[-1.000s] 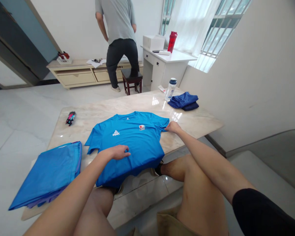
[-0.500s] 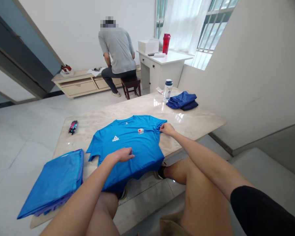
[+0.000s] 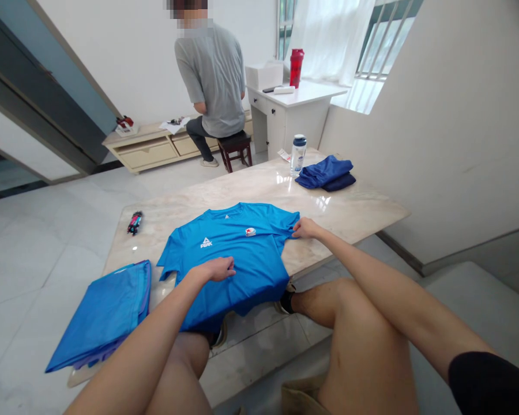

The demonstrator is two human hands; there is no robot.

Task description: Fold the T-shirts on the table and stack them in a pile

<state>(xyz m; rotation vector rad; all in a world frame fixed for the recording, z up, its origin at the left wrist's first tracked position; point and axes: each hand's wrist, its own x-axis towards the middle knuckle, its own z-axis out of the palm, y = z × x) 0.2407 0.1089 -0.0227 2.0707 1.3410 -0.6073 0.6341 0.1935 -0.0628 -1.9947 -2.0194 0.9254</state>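
A bright blue T-shirt (image 3: 237, 253) lies front up across the marble-look table (image 3: 185, 196), its collar at the far side and its hem hanging over the near edge. My right hand (image 3: 306, 228) is closed in a pinch on the sleeve at the shirt's right side, drawing it outward. Over the middle of the shirt is my left hand (image 3: 219, 268), fingers curled together; whether cloth is caught between them is hidden. Left of the shirt, partly behind my left forearm, rests a stack of folded blue and purple clothes (image 3: 99, 314).
A water bottle (image 3: 298, 155) and dark blue folded cloth (image 3: 326, 173) occupy the table's far right. A small black and pink object (image 3: 135, 223) lies far left. Beyond, a person (image 3: 214, 80) sits on a stool (image 3: 234, 151) beside a white desk (image 3: 294, 109).
My right hand has drawn the sleeve slightly outward, and its crumpled edge looks more spread. My left hand stays over the shirt's middle. The seated person is more upright, and my view has shifted a little.
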